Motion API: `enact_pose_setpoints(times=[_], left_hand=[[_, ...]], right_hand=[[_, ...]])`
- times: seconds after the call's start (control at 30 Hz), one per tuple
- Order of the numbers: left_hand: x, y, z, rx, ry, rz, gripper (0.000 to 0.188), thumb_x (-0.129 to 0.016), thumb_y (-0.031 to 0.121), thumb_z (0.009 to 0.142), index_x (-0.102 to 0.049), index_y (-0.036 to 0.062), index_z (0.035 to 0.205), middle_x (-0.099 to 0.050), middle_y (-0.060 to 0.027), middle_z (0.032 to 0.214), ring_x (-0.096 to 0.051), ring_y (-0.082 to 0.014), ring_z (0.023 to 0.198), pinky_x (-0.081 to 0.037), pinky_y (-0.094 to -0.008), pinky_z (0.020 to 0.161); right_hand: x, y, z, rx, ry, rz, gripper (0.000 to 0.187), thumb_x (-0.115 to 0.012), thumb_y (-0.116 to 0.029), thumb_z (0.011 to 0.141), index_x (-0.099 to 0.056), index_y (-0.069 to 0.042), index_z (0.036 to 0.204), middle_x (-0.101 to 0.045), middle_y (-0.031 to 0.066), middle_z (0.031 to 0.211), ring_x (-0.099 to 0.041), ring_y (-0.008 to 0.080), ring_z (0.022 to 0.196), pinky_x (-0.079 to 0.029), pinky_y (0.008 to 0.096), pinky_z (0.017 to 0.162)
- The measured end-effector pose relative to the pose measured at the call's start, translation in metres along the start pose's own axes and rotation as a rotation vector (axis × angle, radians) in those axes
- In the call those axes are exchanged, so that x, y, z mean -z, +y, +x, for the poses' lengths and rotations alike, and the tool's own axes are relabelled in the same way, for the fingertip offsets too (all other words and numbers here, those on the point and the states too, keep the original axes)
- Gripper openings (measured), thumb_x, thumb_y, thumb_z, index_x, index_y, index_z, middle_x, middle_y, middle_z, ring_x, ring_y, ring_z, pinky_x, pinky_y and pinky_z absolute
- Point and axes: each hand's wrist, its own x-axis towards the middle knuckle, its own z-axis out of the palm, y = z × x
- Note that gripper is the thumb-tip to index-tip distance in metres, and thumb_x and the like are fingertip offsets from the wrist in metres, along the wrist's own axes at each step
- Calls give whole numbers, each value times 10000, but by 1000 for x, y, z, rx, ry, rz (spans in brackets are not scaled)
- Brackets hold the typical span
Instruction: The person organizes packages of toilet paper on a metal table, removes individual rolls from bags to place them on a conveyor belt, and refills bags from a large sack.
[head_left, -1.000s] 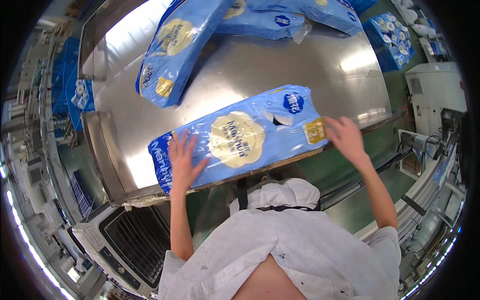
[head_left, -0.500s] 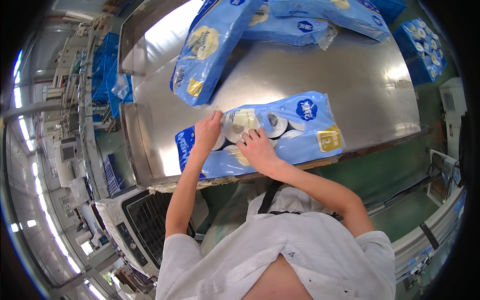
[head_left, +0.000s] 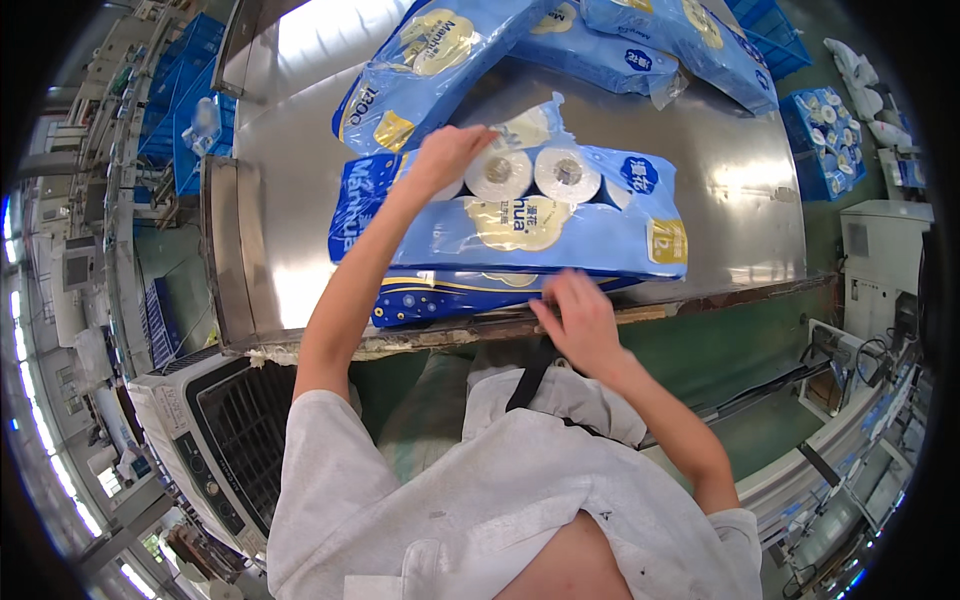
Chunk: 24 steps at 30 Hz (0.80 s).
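Blue plastic crates (head_left: 185, 95) stand left of the steel table (head_left: 720, 190), too overlapped for me to count. One boxy white unit (head_left: 190, 440) with a black slatted grille sits by the table's near left corner. The table is smooth, shiny metal with a ragged near edge. On its far side lie three glossy blue packs (head_left: 445, 65), long and block-shaped, with cream labels. My left hand (head_left: 455, 158), over the table, pinches a crinkled flap (head_left: 530, 128) of torn film. It belongs to the opened pack (head_left: 510, 240), lying lengthwise near the table's near edge: light blue film, dark blue left end, gold square at the right. Through its hole two white paper rolls (head_left: 500, 178) show whole round ends, with parts of others beside them. My right hand (head_left: 585, 320), slightly blurred, is at the table's near edge, fingers loosely bent, thumb apart; whether it touches the pack I can't tell. Right of the table stands one roll-filled blue crate (head_left: 822, 185).
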Motion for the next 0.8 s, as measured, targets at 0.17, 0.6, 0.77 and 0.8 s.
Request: enact_pose_setpoints(times=[0.17, 0.6, 0.77, 0.8], left_hand=[[6, 39, 6, 176, -7, -442, 388, -558, 348, 1014, -700, -12, 1037, -679, -239, 887, -592, -381, 796, -497, -448, 714], [38, 5, -145, -53, -94, 117, 685, -720, 340, 849, -458, 123, 1444, -435, -164, 1491, -326, -399, 1436, -271, -594, 1147], [37, -1, -184, -47, -223, 378, 742, -700, 273, 825, -419, 126, 1496, -381, -168, 1561, -305, -436, 1459, -237, -637, 1172], [40, -5, -188, -21, -201, 372, 674, -650, 192, 860, -426, 113, 1491, -386, -163, 1560, -340, -417, 1445, -281, -598, 1169]], right_hand=[[-51, 0, 99, 85, 144, -287, 457, -767, -392, 817, -606, -23, 1034, -574, 143, 1080, -547, 315, 1063, -432, 477, 929], [-90, -39, 82, 178, -235, 101, 210, -614, -269, 971, -607, -61, 945, -623, 99, 903, -651, 334, 855, -530, 429, 697], [-90, -68, 62, 74, -454, -48, 314, -570, -391, 984, -550, -78, 973, -632, 168, 630, -655, 406, 627, -519, 491, 572], [-88, -71, 60, 91, -484, -82, 304, -568, -385, 983, -553, -82, 961, -634, 163, 633, -656, 402, 627, -516, 492, 564]])
